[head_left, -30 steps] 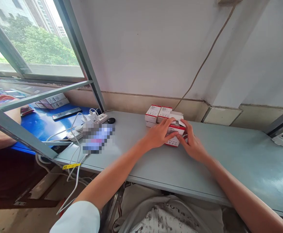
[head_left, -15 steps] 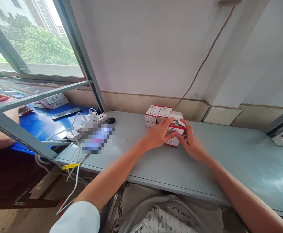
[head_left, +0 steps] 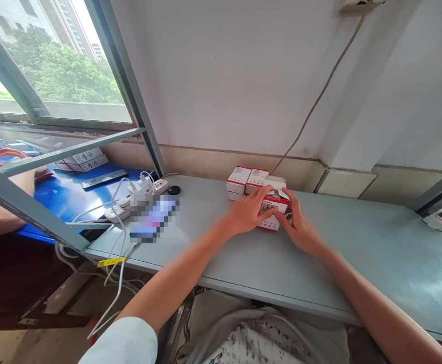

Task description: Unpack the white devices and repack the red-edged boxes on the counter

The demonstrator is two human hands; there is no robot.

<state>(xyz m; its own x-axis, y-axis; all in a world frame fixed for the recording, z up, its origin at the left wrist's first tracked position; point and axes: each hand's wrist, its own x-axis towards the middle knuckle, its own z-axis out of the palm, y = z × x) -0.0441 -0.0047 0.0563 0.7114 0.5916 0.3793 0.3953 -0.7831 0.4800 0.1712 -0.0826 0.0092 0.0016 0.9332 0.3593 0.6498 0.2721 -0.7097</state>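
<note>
Between my hands stands a small white and red cardboard box (head_left: 272, 206) with printed text on its front and its top flap raised. My left hand (head_left: 252, 210) grips its left side, fingers over the top edge and thumb on the front. On the right side my right hand (head_left: 299, 222) holds it, thumb on the front and fingers at the upper corner. What lies inside the box is hidden. Close behind, to the left, similar closed boxes (head_left: 239, 175) are stacked, partly covered by my left hand.
A phone with a blurred screen (head_left: 155, 218) lies left on the grey desk (head_left: 213, 258), beside power strips with white chargers (head_left: 141, 189) and a round black object (head_left: 174, 190). Cables hang over the front edge. Beyond the metal frame, another person's arm (head_left: 1, 215) rests at a blue table.
Both hands keep their hold on the box, with hardly any shift. The view has tilted slightly. At the far left, the other person's hand has moved a little.
</note>
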